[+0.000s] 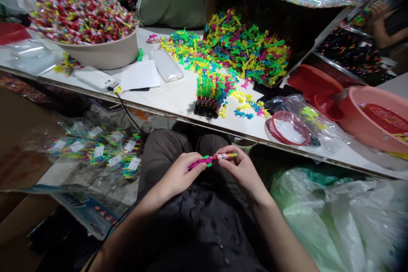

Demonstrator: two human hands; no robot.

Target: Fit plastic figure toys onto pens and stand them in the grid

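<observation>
Above my lap, my left hand [188, 170] pinches a magenta plastic figure [197, 162] with green parts at its end. My right hand [237, 165] grips a short patterned tube [225, 156] with a red end and a yellow-green tip. The figure and the tube are in line, and their ends meet between my hands. On the table edge beyond them stands a black holder [205, 111] with rows of similar tubes topped by green, yellow and pink figures [212, 85]. Loose colourful figures [244, 104] lie to its right.
A cardboard box [208, 10] spills figures onto the white table [172, 97]. At the left is a beige basin [105, 55] heaped with small tubes. Right are a red basket [274, 129] and pink basin [353, 106]. Bagged figures [98, 151] lie below left. Another person's arm [385, 32] shows upper right.
</observation>
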